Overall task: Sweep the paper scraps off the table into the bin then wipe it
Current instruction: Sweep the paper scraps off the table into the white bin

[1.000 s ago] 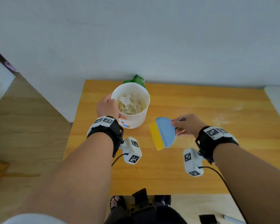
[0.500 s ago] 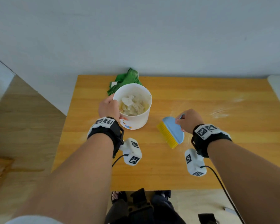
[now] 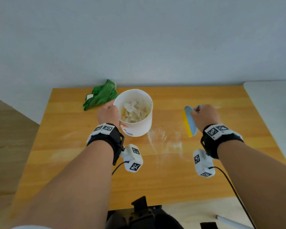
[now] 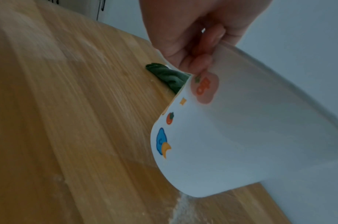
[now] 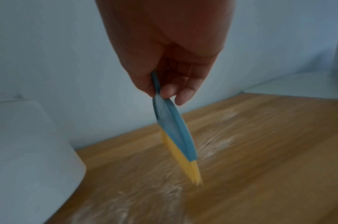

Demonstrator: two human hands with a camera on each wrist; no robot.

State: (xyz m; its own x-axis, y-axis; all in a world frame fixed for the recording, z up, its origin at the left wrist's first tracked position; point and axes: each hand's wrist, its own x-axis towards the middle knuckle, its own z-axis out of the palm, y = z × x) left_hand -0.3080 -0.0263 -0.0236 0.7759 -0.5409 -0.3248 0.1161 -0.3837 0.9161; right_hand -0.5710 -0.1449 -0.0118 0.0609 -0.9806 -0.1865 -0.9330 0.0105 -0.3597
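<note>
A white bin (image 3: 135, 123) (image 4: 240, 136) with small coloured stickers holds several paper scraps (image 3: 134, 111). My left hand (image 3: 108, 113) (image 4: 193, 45) grips its rim and holds it tilted just above the wooden table (image 3: 172, 179). My right hand (image 3: 204, 115) (image 5: 170, 63) grips a small brush (image 3: 190, 121) (image 5: 175, 133) with a blue back and yellow bristles, to the right of the bin and over the table. A green cloth (image 3: 101, 96) (image 4: 168, 77) lies crumpled at the far left of the table, behind the bin.
White dusty smears (image 3: 165, 142) (image 5: 145, 201) mark the wood between the bin and the brush. A grey wall runs along the table's far edge. A white surface (image 3: 271, 103) adjoins the table on the right. The floor drops away past the left edge.
My right hand has carried the brush to the right, away from the bin, and turned it edge-on. The bin stays in my left hand. My head has tilted up.
</note>
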